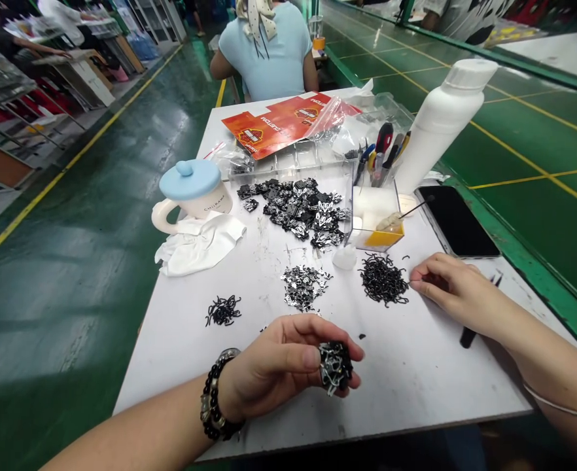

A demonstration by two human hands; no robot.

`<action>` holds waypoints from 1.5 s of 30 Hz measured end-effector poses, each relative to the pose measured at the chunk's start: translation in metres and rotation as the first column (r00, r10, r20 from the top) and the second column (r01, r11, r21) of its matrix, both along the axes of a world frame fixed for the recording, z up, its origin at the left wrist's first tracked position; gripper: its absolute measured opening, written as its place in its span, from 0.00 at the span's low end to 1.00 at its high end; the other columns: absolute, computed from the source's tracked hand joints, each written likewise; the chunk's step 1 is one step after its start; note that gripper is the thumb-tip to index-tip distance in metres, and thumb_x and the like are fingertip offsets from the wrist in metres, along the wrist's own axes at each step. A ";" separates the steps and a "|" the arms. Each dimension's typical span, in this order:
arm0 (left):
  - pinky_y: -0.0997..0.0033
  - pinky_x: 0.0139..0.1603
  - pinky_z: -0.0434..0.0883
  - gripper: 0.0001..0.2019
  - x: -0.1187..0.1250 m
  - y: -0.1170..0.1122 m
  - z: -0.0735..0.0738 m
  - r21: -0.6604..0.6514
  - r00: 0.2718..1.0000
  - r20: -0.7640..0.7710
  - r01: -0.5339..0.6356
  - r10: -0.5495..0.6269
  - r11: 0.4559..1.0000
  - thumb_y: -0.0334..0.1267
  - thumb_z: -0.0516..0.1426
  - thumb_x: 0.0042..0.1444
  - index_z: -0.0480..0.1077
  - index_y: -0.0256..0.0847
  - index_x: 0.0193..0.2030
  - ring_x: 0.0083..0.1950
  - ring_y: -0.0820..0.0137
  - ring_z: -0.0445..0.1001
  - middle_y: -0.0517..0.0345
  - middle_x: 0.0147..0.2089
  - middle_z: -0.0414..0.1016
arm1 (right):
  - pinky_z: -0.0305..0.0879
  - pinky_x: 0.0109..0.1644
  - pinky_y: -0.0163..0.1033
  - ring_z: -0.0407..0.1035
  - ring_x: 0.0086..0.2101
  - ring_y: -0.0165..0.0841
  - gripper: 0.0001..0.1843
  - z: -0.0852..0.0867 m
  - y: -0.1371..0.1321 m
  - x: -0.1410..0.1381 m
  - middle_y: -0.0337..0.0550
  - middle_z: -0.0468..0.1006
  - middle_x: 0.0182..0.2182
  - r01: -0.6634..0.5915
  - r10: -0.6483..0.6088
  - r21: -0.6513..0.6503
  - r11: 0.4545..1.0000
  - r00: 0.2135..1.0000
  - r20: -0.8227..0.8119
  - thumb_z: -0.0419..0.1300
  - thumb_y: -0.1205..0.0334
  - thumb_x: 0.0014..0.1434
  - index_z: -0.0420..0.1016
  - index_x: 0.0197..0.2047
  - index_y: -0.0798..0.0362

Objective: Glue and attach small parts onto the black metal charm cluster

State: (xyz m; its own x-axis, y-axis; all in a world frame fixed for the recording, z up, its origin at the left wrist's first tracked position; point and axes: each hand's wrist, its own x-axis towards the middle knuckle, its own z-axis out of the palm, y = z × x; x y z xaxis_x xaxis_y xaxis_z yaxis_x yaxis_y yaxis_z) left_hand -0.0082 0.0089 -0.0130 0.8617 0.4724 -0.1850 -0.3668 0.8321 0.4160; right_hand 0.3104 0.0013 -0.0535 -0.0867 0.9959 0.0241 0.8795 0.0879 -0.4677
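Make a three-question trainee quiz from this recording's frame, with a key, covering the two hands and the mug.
1. True or false: the left hand is holding black-and-silver hardware.

2. Which of these is nearest the right hand?
A) the crumpled white tissue
B) the larger pile of black curved pieces
C) the smaller pile of black pieces

3. Fill the gap: the mug is topped with a ____ lid.

Key: 1. True. 2. B. 3. Light blue.
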 end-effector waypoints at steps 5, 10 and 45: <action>0.74 0.40 0.76 0.12 0.001 0.001 0.001 0.005 0.997 -0.063 -0.049 0.049 0.999 0.31 0.63 0.50 0.75 0.32 0.43 0.41 0.65 0.80 0.47 0.44 0.79 | 0.58 0.35 0.43 0.64 0.32 0.36 0.12 0.030 -0.005 0.002 0.44 0.70 0.33 -0.032 0.033 0.068 0.997 0.999 -0.020 0.51 0.53 0.63 0.68 0.34 0.50; 0.75 0.39 0.74 0.10 0.005 0.004 0.000 -0.008 0.975 -0.172 -0.141 0.138 0.990 0.30 0.63 0.49 0.74 0.34 0.40 0.40 0.66 0.80 0.49 0.42 0.79 | 0.51 0.40 0.46 0.63 0.37 0.39 0.09 0.077 -0.015 -0.051 0.46 0.68 0.35 -0.239 0.207 0.359 0.902 0.970 0.127 0.49 0.58 0.64 0.67 0.37 0.51; 0.76 0.43 0.75 0.12 0.009 0.003 0.001 -0.039 0.942 -0.264 -0.227 0.209 0.973 0.26 0.64 0.48 0.75 0.34 0.41 0.37 0.74 0.78 0.54 0.36 0.79 | 0.54 0.40 0.39 0.60 0.35 0.29 0.09 0.063 -0.018 -0.116 0.35 0.66 0.31 -0.324 0.246 -0.032 0.946 0.775 -0.583 0.51 0.62 0.66 0.67 0.34 0.48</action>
